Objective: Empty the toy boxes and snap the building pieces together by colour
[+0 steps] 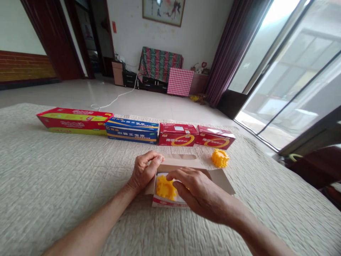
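A small open cardboard box lies in front of me on the textured cloth, its flaps spread. My left hand is closed on the box's left flap and edge. My right hand reaches into the box, fingers curled over a yellow toothed plastic piece inside; how firmly it holds the piece is hidden. A second yellow toothed piece lies on the cloth just beyond the box to the right.
A row of boxes stands farther back: a long red one, a blue one, and two red ones. The beige cloth covers the surface. Glass doors are on the right.
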`<state>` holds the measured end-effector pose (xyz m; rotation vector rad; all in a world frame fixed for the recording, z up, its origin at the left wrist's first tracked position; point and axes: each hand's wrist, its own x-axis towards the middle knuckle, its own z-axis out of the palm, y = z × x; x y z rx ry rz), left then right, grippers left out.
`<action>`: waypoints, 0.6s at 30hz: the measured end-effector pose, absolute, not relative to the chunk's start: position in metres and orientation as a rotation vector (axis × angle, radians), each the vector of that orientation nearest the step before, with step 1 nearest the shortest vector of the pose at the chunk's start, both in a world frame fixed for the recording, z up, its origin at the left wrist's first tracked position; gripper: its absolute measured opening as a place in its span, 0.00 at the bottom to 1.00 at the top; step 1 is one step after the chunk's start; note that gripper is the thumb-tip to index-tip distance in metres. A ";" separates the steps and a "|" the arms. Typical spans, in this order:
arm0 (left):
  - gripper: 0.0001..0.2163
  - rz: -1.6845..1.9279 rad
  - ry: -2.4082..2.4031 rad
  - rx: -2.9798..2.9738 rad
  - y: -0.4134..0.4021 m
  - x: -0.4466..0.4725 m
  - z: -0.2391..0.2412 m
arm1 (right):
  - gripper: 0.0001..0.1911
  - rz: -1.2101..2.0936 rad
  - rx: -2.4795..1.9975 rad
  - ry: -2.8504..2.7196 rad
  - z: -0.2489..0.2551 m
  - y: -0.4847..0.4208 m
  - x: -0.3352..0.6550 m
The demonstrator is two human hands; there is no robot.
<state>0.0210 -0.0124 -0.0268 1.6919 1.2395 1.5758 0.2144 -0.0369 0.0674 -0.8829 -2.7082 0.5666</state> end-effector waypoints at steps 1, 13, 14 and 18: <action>0.12 1.574 1.241 1.694 -0.012 0.021 -0.026 | 0.11 0.565 -0.872 -2.716 0.069 -0.038 0.214; 0.12 1.599 1.226 1.672 -0.012 0.023 -0.026 | 0.13 0.564 -0.853 -2.791 0.062 -0.035 0.212; 0.12 1.601 1.221 1.666 -0.012 0.023 -0.027 | 0.13 0.550 -0.848 -2.791 0.062 -0.034 0.212; 0.12 1.606 1.213 1.660 -0.012 0.022 -0.028 | 0.13 0.543 -0.838 -2.789 0.059 -0.033 0.211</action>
